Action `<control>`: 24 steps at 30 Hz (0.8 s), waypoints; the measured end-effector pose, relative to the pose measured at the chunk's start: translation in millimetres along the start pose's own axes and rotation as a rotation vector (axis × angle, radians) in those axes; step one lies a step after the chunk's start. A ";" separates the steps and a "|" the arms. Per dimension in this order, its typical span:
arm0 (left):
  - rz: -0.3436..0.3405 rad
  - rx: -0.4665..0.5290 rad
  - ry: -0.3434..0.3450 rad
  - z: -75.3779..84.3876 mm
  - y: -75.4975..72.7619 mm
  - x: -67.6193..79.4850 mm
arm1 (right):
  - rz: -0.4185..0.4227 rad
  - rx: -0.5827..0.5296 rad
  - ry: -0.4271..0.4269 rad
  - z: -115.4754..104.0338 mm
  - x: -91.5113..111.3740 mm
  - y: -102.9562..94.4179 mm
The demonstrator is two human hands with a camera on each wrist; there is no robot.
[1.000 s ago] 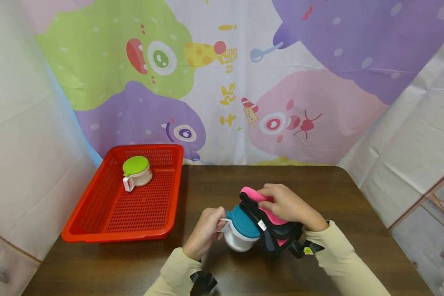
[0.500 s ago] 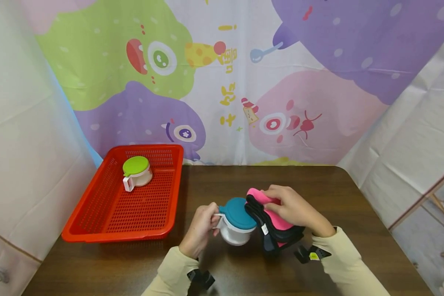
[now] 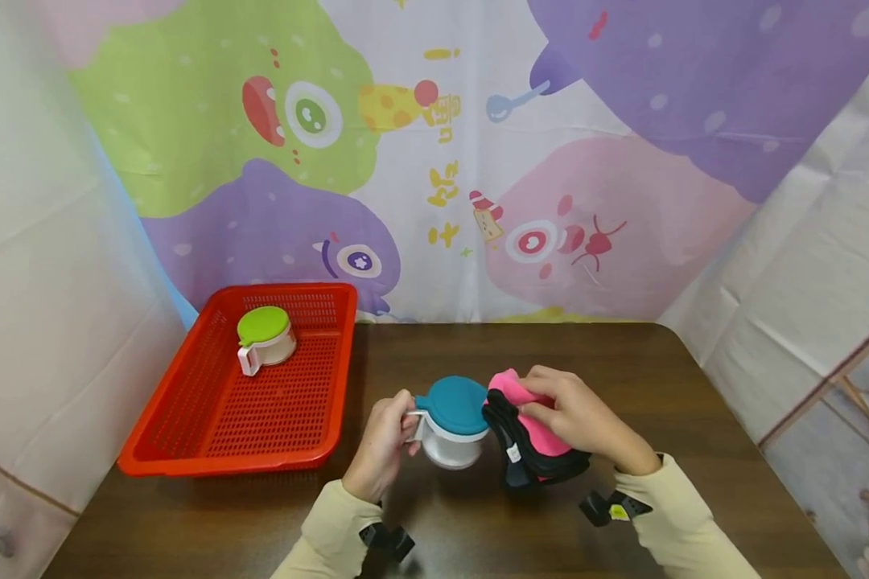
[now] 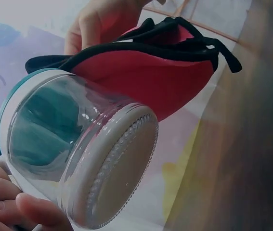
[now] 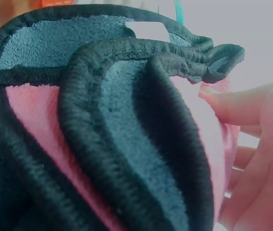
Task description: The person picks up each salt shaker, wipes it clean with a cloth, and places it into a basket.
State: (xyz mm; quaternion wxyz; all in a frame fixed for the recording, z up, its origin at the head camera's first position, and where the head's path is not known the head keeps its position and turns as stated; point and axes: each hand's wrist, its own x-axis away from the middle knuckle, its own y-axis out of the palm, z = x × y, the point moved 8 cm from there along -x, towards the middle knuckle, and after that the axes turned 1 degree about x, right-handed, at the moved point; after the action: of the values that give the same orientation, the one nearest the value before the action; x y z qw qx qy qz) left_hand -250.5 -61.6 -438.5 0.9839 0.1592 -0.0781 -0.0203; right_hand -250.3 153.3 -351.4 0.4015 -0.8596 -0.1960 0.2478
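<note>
My left hand (image 3: pixel 382 441) grips the white handle of a seasoning jar (image 3: pixel 452 447) with a teal flip lid (image 3: pixel 456 404). The left wrist view shows the jar's clear glass body (image 4: pixel 49 130) tilted, its ridged base toward the camera. In my right hand (image 3: pixel 575 412) is a folded cleaning cloth (image 3: pixel 546 438), pinched between thumb and fingers. Pink and dark grey faces with thick black edging (image 5: pixel 83 120) show in the right wrist view. The cloth's left edge is right at the jar's right side. A second seasoning jar (image 3: pixel 271 346), green-lidded, stands in the red basket (image 3: pixel 343 386).
The red basket is on the left of the dark wooden table (image 3: pixel 434 354), its perforated floor partly covered by the green-lidded jar. A printed cartoon curtain (image 3: pixel 434 281) hangs behind the table's far edge. Pale fabric (image 3: pixel 789 265) closes off the sides.
My left hand has moved the teal-lidded jar left and slightly up, so less of its lid is behind the cloth. My right hand has shifted a little to the right with the cloth.
</note>
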 end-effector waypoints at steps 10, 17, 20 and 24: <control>0.009 0.008 0.021 4.5 -3.7 -1.6 | -0.009 -0.037 0.013 4.8 5.9 2.4; -0.007 0.060 0.052 11.2 -5.6 -0.6 | -0.016 -0.033 0.007 6.8 10.1 0.9; -0.009 0.073 0.062 13.7 -6.6 0.3 | -0.008 -0.028 0.001 8.3 12.7 0.0; 0.002 0.089 0.069 16.7 -8.2 1.2 | -0.007 -0.029 0.004 11.5 15.8 -0.6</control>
State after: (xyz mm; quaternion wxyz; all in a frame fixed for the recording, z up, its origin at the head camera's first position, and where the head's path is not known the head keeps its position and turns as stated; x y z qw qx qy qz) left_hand -252.1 -74.6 -425.3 0.9780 0.2032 -0.0450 -0.0106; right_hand -244.5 169.0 -361.5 0.3904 -0.8651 -0.2016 0.2419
